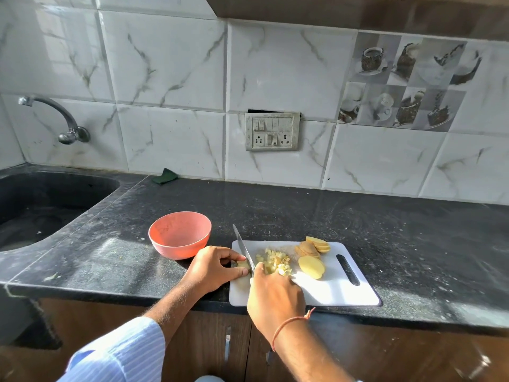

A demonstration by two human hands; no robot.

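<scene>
My left hand (pixel 217 267) pinches a potato piece (pixel 242 263) at the board's (pixel 330 293) left edge; if it rolls, the knife (pixel 243 248) gripped in my right hand (pixel 275 293) (just beside) could nick me.

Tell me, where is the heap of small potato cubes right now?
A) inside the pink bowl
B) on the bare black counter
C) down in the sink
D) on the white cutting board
D: the potato cubes lie in a heap on the white cutting board, just to the right of the knife, while the pink bowl beside the board shows none inside.
</scene>
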